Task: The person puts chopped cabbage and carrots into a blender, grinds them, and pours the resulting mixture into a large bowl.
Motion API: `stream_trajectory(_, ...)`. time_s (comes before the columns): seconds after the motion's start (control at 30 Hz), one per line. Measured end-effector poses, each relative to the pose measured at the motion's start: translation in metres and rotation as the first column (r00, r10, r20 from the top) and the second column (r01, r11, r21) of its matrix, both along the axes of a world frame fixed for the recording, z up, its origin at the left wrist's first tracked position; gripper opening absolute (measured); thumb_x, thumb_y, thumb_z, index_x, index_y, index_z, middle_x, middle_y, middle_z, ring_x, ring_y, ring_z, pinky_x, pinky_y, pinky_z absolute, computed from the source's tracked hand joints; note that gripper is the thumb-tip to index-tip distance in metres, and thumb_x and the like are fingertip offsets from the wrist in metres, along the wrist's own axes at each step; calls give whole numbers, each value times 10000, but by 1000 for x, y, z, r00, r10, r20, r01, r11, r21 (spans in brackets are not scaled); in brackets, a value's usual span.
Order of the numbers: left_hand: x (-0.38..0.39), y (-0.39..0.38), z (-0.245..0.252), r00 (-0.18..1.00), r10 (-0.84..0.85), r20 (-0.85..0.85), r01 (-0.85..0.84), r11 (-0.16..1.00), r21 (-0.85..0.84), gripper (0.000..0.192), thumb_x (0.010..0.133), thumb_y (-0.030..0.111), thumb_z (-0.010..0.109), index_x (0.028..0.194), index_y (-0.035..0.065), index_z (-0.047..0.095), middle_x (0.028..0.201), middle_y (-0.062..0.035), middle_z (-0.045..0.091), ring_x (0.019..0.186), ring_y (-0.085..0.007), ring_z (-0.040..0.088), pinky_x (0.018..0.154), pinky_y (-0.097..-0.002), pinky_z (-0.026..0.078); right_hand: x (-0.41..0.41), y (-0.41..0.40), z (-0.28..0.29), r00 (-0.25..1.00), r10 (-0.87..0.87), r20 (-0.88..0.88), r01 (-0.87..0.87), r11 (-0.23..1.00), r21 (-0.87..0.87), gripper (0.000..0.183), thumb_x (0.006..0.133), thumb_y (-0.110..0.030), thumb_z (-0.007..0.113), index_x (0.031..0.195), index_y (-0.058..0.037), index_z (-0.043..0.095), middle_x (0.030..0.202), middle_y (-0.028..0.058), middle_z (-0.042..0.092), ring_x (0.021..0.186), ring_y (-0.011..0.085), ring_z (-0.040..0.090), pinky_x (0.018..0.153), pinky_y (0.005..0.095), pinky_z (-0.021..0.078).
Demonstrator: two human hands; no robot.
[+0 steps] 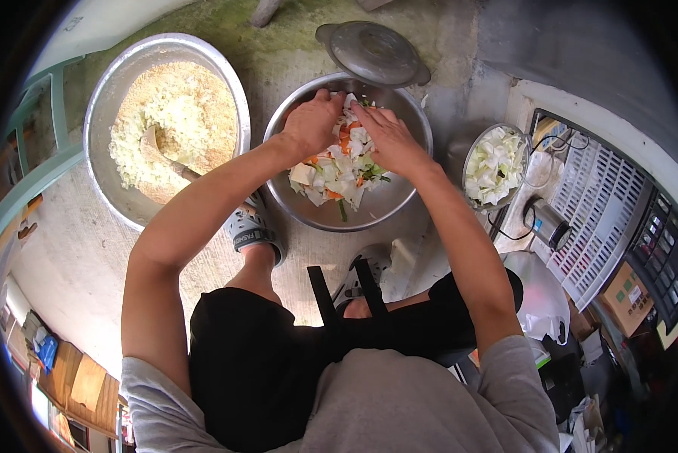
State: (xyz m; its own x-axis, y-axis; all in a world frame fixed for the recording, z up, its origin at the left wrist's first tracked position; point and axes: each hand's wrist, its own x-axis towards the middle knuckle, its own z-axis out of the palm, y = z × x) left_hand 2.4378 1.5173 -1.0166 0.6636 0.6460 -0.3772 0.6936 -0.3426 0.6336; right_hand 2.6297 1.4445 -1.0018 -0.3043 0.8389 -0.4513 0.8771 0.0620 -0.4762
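My left hand (314, 123) and my right hand (391, 139) both reach into a wide metal bowl (367, 223) on the concrete floor. It holds chopped vegetables (336, 170), white leafy pieces with orange and green bits. My hands press on the far part of the pile, and their fingertips are partly hidden among the pieces. Left of this bowl stands a larger metal basin (98, 164) with pale chopped bits over a light brown crumbly mass. A wooden ladle (155, 148) rests in it. To the right, a smaller metal pot (468, 195) is filled with cut cabbage leaves (494, 167).
A dull metal lid (375, 51) lies beyond the bowl, close to its far rim. My shoes flank the near side of the bowl. White plastic crates (599, 209), a metal cylinder (554, 226), a plastic bag (542, 300) and a cardboard box (627, 297) are at the right.
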Motion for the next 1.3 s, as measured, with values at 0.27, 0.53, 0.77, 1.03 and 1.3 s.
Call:
stream_trajectory(0.27, -9, 6, -11, 972, 35, 234, -28, 999, -37, 536, 696, 45, 762, 1203, 0, 594, 976, -191, 631, 980, -362, 628, 850, -429, 510, 4, 3, -9, 880, -375, -291, 367, 926, -87, 608, 728, -58, 780, 1296, -50, 562, 1200, 142, 597, 1016, 321, 623, 921, 387, 510)
stream_trajectory(0.53, -13, -1, -8, 960, 95, 264, -26, 967, -255, 459, 733, 6, 734, 1178, 2, 622, 882, -144, 640, 787, -270, 653, 741, -370, 529, -15, -23, -3, 812, -495, -309, 478, 868, -135, 778, 722, -74, 789, 1422, -89, 451, 1242, 111, 532, 1036, 286, 628, 885, 393, 521)
stream_trajectory(0.77, -6, -1, -13, 917, 241, 317, -177, 960, -217, 576, 755, -19, 707, 1304, -18, 535, 907, -133, 659, 791, -244, 665, 743, -347, 542, -38, -11, -13, 764, -566, -311, 587, 809, -31, 928, 709, -137, 799, 1508, -112, 327, 1402, 150, 386, 1211, 344, 534, 975, 397, 483)
stream_trajectory(1.03, -10, -10, -11, 885, 397, 243, -347, 911, -224, 539, 727, 14, 734, 1233, -20, 553, 866, -144, 655, 780, -275, 663, 726, -369, 535, -62, 5, -20, 885, -426, -188, 453, 881, 135, 803, 686, -169, 810, 1409, -156, 458, 1377, 97, 451, 1165, 359, 566, 929, 438, 508)
stream_trajectory(1.3, -9, -16, -21, 916, 358, 179, -341, 932, -121, 303, 750, 37, 691, 1043, -29, 659, 812, -167, 676, 762, -329, 669, 729, -379, 534, -67, 1, -23, 821, -504, -270, 550, 825, 133, 620, 756, -106, 762, 1323, -156, 518, 1257, 100, 530, 1130, 334, 586, 923, 413, 500)
